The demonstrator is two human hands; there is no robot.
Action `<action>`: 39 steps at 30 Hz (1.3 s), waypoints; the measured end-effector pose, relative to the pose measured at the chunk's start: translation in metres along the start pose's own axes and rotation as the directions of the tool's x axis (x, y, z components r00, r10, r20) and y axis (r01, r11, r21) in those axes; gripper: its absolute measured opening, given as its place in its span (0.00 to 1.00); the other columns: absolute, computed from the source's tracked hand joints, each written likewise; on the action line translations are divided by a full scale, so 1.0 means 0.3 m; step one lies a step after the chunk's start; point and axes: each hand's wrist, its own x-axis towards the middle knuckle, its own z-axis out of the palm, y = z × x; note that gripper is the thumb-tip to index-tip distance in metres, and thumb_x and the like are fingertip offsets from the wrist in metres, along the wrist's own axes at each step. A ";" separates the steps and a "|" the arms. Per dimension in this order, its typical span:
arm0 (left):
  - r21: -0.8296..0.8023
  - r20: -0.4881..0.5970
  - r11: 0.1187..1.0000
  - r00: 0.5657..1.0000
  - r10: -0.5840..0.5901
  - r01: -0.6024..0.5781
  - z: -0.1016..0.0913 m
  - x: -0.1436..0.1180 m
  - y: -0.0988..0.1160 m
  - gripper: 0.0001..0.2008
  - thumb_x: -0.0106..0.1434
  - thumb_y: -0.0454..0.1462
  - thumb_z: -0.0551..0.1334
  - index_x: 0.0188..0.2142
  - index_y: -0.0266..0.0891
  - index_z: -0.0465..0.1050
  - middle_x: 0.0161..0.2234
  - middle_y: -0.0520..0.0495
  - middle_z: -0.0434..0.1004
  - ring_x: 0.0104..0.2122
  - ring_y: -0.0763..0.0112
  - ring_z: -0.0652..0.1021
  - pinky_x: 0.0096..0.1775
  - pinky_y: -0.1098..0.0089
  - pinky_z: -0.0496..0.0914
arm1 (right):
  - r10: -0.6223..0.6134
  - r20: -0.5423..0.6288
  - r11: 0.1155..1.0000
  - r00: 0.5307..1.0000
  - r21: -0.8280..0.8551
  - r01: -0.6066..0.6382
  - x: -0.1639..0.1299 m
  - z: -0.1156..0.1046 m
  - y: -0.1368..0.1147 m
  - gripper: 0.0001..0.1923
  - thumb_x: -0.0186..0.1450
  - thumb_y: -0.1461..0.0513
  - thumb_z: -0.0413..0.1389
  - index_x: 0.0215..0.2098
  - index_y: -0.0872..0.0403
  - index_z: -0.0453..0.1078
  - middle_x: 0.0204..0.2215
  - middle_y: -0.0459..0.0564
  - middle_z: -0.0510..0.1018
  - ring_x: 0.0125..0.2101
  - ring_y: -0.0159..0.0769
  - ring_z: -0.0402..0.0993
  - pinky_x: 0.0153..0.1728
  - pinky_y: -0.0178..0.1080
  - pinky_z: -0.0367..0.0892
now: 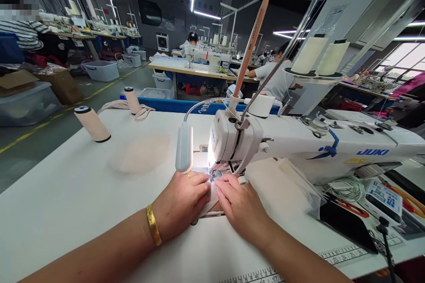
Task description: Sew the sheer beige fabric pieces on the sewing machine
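**Fingers [199, 183] flat on cloth at the needle**

Worked at a wide white table [66, 194], well apart from other people at benches further back. Sat square to a white sewing machine [299, 141] lying across the right half, with its lamp [184, 147] hanging on a bent neck just left of the head. Left two cones [92, 124] standing near the far left edge, well apart from the work. Kept scissors [357, 208] off to the right, beside a tangle of cord.

Held the left hand [181, 201] and right hand [241, 203] close together in front of the head, fingertips nearly meeting. Gripped nothing with either: pressed the fingers down, stretched and slightly curled, onto a small pale cloth [212, 199] lying flat on the table between them, its far end under the foot [214, 173]. Could not tell whether the foot was down or the needle was in the cloth, because of the glare. Wore a gold bangle [153, 224] on the left wrist and a ring [188, 175] on a left finger.

Judged the step in hand as steadying and lining up the cloth at the needle. Judged that any further feed called for even pressure from both sides, a straight edge, and fingertips kept clear of the needle, given how near they lay.
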 end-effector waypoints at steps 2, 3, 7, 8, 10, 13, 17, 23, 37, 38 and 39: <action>0.017 0.109 1.000 0.994 -0.018 0.016 -0.018 -0.012 0.010 0.08 0.69 0.39 0.62 0.35 0.40 0.77 0.42 0.43 0.82 0.43 0.56 0.81 0.52 0.52 0.68 | -0.038 0.023 0.999 0.999 0.037 0.037 -0.002 -0.014 -0.003 0.15 0.70 0.71 0.48 0.47 0.52 0.72 0.43 0.55 0.79 0.30 0.40 0.70 0.32 0.42 0.63; 0.017 0.150 1.000 0.988 -0.023 0.021 -0.027 -0.020 0.016 0.09 0.67 0.43 0.65 0.35 0.40 0.76 0.44 0.42 0.81 0.44 0.53 0.80 0.53 0.50 0.67 | -0.064 0.031 0.996 0.997 0.056 0.063 -0.005 -0.021 -0.003 0.15 0.69 0.71 0.49 0.48 0.52 0.72 0.44 0.55 0.79 0.33 0.41 0.72 0.34 0.43 0.65; 0.001 0.133 1.000 0.991 0.013 -0.013 -0.029 -0.048 0.031 0.06 0.65 0.37 0.64 0.33 0.39 0.70 0.46 0.43 0.78 0.46 0.54 0.78 0.53 0.50 0.67 | -0.161 0.045 0.982 0.986 0.104 0.155 -0.015 -0.026 0.000 0.11 0.71 0.71 0.49 0.40 0.51 0.70 0.47 0.53 0.79 0.45 0.46 0.73 0.40 0.43 0.66; 0.004 0.108 1.000 0.994 0.019 -0.020 -0.019 -0.049 0.029 0.05 0.65 0.31 0.59 0.32 0.39 0.68 0.44 0.44 0.78 0.44 0.57 0.78 0.52 0.52 0.67 | -0.163 0.047 0.980 0.985 0.122 0.156 -0.016 -0.023 0.001 0.11 0.72 0.71 0.49 0.37 0.51 0.68 0.45 0.52 0.79 0.43 0.45 0.73 0.40 0.43 0.65; 0.011 0.062 1.000 0.998 -0.002 0.001 0.004 -0.042 0.019 0.11 0.63 0.25 0.51 0.30 0.40 0.63 0.37 0.46 0.76 0.37 0.62 0.76 0.45 0.58 0.69 | -0.122 0.052 0.976 0.991 0.189 0.110 -0.015 -0.020 0.002 0.11 0.74 0.69 0.47 0.36 0.51 0.66 0.37 0.49 0.79 0.37 0.41 0.73 0.39 0.43 0.64; -0.036 0.045 0.995 0.995 -0.091 0.093 0.033 -0.012 0.000 0.09 0.59 0.26 0.52 0.30 0.42 0.60 0.30 0.48 0.72 0.30 0.63 0.72 0.34 0.65 0.68 | 0.034 0.049 0.941 0.998 0.336 -0.049 -0.004 -0.025 -0.002 0.09 0.76 0.64 0.48 0.38 0.50 0.68 0.33 0.46 0.78 0.34 0.39 0.72 0.38 0.41 0.65; -0.158 0.082 0.980 0.990 -0.111 0.123 0.041 0.027 -0.021 0.10 0.59 0.31 0.56 0.40 0.39 0.69 0.36 0.45 0.76 0.37 0.60 0.76 0.39 0.62 0.71 | 0.250 0.085 0.840 0.965 0.476 -0.260 0.013 -0.039 -0.011 0.11 0.76 0.57 0.50 0.39 0.50 0.71 0.31 0.46 0.77 0.33 0.38 0.73 0.35 0.38 0.65; -0.193 0.090 0.978 0.994 -0.060 0.077 0.035 0.044 -0.071 0.14 0.62 0.28 0.55 0.37 0.40 0.79 0.33 0.47 0.74 0.33 0.66 0.75 0.36 0.68 0.69 | 0.301 0.100 0.791 0.948 0.529 -0.307 0.020 -0.041 -0.016 0.11 0.74 0.56 0.51 0.36 0.50 0.70 0.30 0.45 0.76 0.30 0.36 0.71 0.30 0.36 0.62; -0.049 -0.048 0.965 0.965 0.256 -0.259 0.027 -0.040 -0.009 0.16 0.59 0.21 0.55 0.32 0.39 0.76 0.36 0.50 0.83 0.33 0.67 0.78 0.39 0.61 0.66 | -0.173 0.204 0.985 0.964 0.065 0.163 -0.021 -0.082 0.013 0.14 0.63 0.75 0.53 0.38 0.51 0.71 0.34 0.45 0.78 0.37 0.38 0.69 0.36 0.40 0.55; -0.044 -0.049 0.965 0.966 0.256 -0.258 0.028 -0.040 -0.009 0.16 0.58 0.20 0.55 0.32 0.39 0.76 0.37 0.50 0.83 0.33 0.67 0.78 0.39 0.61 0.66 | -0.174 0.199 0.984 0.964 0.065 0.165 -0.021 -0.082 0.012 0.14 0.63 0.75 0.54 0.38 0.51 0.71 0.34 0.45 0.78 0.37 0.38 0.69 0.36 0.40 0.55; -0.039 -0.048 0.965 0.965 0.257 -0.259 0.029 -0.039 -0.010 0.16 0.57 0.20 0.56 0.32 0.39 0.76 0.37 0.50 0.84 0.33 0.66 0.79 0.39 0.61 0.66 | -0.175 0.194 0.984 0.965 0.067 0.165 -0.021 -0.080 0.013 0.14 0.64 0.75 0.54 0.39 0.51 0.71 0.34 0.45 0.78 0.36 0.38 0.69 0.36 0.40 0.55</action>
